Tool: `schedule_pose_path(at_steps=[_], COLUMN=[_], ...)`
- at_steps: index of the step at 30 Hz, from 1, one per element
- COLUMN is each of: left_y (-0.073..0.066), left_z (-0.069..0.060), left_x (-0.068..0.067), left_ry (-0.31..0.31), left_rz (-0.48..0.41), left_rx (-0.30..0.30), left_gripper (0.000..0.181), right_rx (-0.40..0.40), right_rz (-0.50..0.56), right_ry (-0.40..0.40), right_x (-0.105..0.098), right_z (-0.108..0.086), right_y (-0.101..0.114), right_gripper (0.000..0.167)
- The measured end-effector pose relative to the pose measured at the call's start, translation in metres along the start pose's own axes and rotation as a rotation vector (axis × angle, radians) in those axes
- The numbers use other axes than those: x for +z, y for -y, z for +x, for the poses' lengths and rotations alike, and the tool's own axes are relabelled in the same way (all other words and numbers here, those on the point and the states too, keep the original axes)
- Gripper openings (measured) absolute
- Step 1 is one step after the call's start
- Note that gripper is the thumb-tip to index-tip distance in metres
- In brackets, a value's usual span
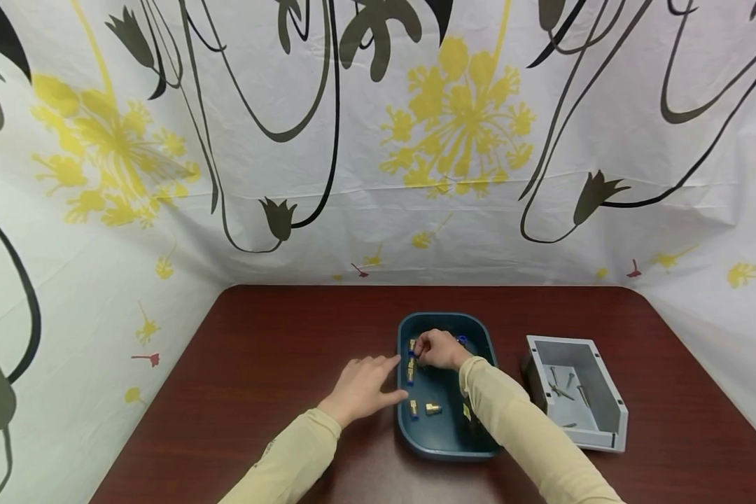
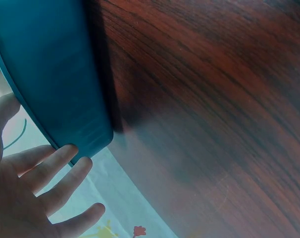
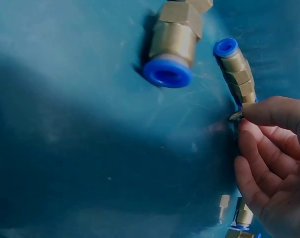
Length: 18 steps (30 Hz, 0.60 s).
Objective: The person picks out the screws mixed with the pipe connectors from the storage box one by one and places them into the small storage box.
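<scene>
A dark teal tray holds several brass pneumatic fittings with blue collars, such as one fitting near the front left. My left hand rests at the tray's left rim. In the left wrist view its fingers are spread, some touching the rim from outside. Inside the tray, by the left wall, my right hand pinches a small pointed metal piece that looks like a screw. Mostly it is hidden by thumb and fingers. Just beyond it lies a blue-collared brass fitting.
Right of the tray stands a grey open box with several screws inside. A larger brass fitting lies on the tray floor. The brown table meets a patterned white cloth at the back.
</scene>
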<state>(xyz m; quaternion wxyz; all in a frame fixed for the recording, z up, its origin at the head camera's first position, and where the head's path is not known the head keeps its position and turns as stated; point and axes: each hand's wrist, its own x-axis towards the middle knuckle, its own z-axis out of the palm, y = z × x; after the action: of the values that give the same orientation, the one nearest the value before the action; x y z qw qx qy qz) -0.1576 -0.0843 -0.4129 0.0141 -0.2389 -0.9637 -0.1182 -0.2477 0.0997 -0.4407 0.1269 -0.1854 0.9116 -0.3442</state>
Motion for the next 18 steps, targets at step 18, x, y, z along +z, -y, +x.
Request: schedule_pose_path(at_steps=[18], left_y=[0.0], left_z=[0.0009], left_x=[0.0007], left_ry=[0.007], left_rz=[0.008], left_rx=[-0.002], left_gripper=[0.061], right_rx=[0.03], right_rz=[-0.082], right_ry=[-0.084], right_x=[0.0077], right_z=[0.0013], right_y=[-0.0003], right_gripper=[0.017])
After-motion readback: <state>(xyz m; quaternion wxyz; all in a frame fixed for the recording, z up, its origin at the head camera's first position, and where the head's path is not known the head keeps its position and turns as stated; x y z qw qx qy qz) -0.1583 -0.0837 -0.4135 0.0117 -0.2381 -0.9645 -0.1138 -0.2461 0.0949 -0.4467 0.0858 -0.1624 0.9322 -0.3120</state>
